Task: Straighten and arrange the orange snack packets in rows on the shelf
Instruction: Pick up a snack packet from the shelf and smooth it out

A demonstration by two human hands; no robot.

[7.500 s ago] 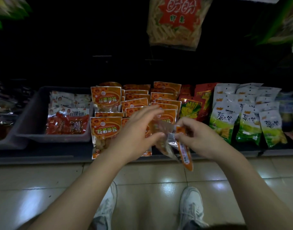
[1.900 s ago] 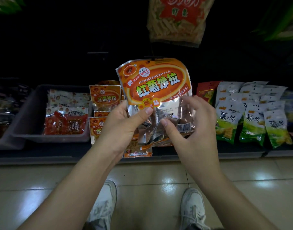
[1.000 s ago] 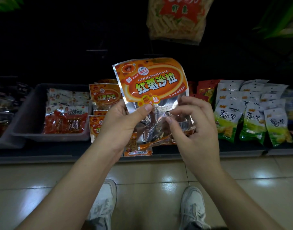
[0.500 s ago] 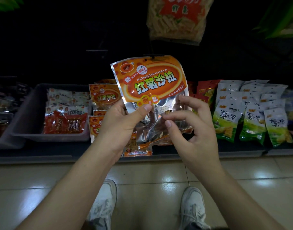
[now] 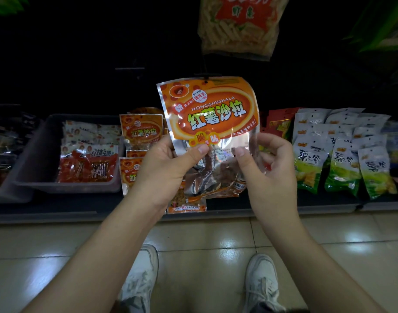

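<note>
I hold an orange snack packet [image 5: 209, 109] upright in front of the shelf, its label facing me. More packets [image 5: 212, 179] are bunched behind and below it in the same grasp. My left hand [image 5: 168, 163] grips the bunch at its lower left, thumb on the front. My right hand [image 5: 268, 168] pinches the clear lower right edge, thumb in front and fingers curled behind. Other orange packets [image 5: 141, 129] stand in rows on the shelf to the left, partly hidden by my hands. One orange packet [image 5: 186, 204] lies at the shelf's front edge.
A grey bin [image 5: 33, 159] with red and white packets sits at the left. Red packets [image 5: 279, 125] and green-white packets [image 5: 342, 159] fill the shelf to the right. A large snack bag [image 5: 238, 26] hangs above. The dark shelf lip [image 5: 58, 211] meets the tiled floor by my shoes.
The front packet has tilted slightly left. My right hand has slid outward from the middle of the packet to its clear right edge. My left hand keeps the same hold.
</note>
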